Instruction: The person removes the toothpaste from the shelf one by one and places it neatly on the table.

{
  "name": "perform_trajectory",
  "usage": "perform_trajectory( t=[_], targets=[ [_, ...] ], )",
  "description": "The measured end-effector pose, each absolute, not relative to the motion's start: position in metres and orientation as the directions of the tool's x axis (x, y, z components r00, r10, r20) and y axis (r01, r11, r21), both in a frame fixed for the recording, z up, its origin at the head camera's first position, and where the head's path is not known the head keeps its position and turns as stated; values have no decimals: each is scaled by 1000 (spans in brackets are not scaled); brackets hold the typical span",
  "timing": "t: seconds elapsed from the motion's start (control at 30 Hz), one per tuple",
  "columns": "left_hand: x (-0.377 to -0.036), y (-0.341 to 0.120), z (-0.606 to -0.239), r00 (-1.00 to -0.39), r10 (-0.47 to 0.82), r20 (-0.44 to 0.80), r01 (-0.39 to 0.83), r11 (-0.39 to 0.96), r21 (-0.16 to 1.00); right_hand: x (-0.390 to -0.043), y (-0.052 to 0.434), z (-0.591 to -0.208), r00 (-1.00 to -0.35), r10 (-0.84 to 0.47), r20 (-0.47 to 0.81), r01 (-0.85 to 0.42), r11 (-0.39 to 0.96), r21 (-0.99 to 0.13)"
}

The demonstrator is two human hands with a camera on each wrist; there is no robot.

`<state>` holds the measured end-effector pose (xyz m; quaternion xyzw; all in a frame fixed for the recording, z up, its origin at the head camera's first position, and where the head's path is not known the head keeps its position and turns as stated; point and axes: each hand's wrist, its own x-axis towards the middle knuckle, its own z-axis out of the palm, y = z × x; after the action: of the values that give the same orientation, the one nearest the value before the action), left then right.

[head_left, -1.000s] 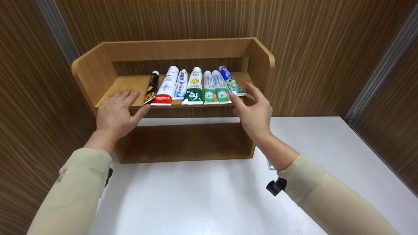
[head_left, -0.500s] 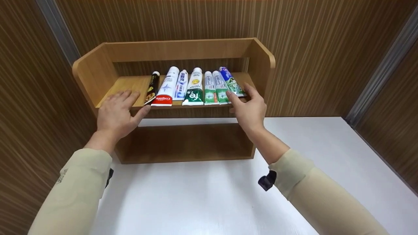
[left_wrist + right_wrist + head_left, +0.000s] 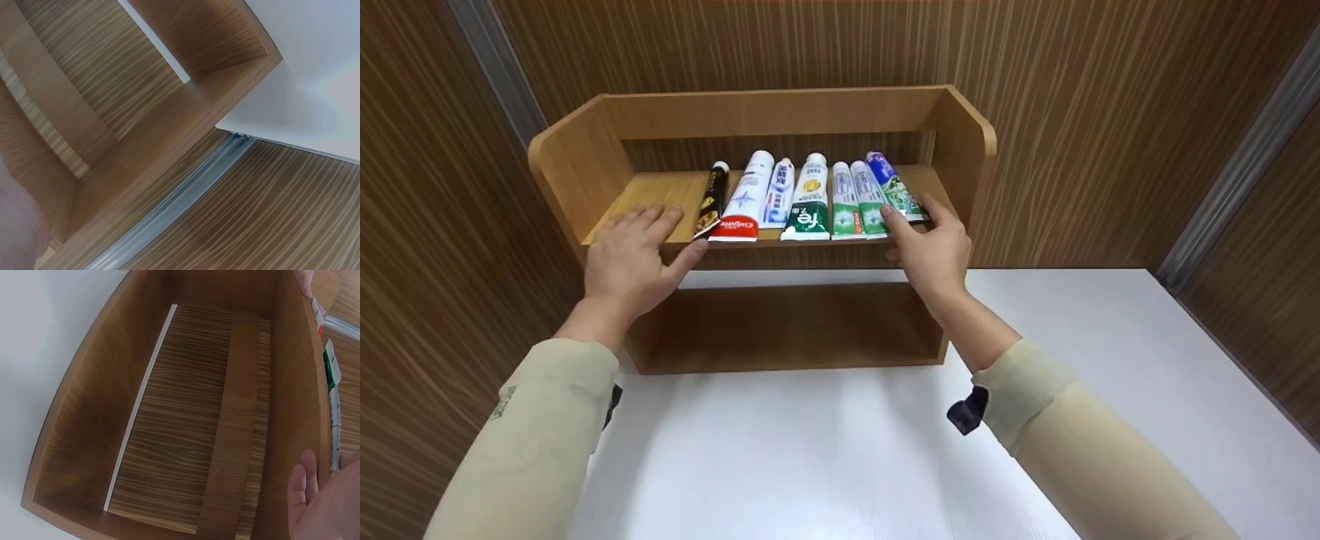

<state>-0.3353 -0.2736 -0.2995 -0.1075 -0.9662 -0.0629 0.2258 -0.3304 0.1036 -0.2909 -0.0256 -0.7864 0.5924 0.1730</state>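
A row of several toothpaste tubes (image 3: pixel 802 196) lies side by side on the upper board of a small wooden shelf unit (image 3: pixel 780 120). My left hand (image 3: pixel 634 251) rests flat on the board's front edge, fingers straight, its thumb close to the black tube (image 3: pixel 711 201). My right hand (image 3: pixel 934 244) is at the row's right end with relaxed fingers. Its fingertips touch the crimped end of the blue-and-green tube (image 3: pixel 894 187). In the right wrist view the tube ends (image 3: pixel 332 391) stick out past the board's edge above my right hand (image 3: pixel 320 500).
The shelf unit stands on a white tabletop (image 3: pixel 825 450) against a dark wood-grain wall (image 3: pixel 1110 112). Its lower compartment (image 3: pixel 787 322) holds nothing. A metal strip (image 3: pixel 1237 157) runs up the wall at the right, another at the left.
My right hand has moved left and forward until its fingertips reached the rightmost tube's end. My left hand has stayed in place on the board.
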Motion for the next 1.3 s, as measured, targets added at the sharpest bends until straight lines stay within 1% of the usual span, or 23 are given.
perform_trajectory(
  t=[0.37, 0.73, 0.83, 1.0, 1.3],
  targets=[
    [-337, -273, -299, -875, 181, 450, 233, 970, 63, -333, 104, -293, -927, 273, 258, -157, 344, -926],
    [-336, -273, -300, -873, 182, 452, 233, 971, 60, -335, 106, -297, -905, 288, 313, -195, 374, -907],
    [-336, -273, -300, -872, 181, 454, 232, 971, 58, -334, 106, -298, -902, 297, 314, -198, 361, -911],
    [-338, -274, -301, -869, 180, 461, 231, 971, 57, -331, 107, -299, -895, 298, 332, -224, 344, -912],
    [-338, -273, -301, -871, 175, 458, 232, 970, 71, -323, 113, -305, -863, 298, 408, -282, 385, -879]
  ],
)
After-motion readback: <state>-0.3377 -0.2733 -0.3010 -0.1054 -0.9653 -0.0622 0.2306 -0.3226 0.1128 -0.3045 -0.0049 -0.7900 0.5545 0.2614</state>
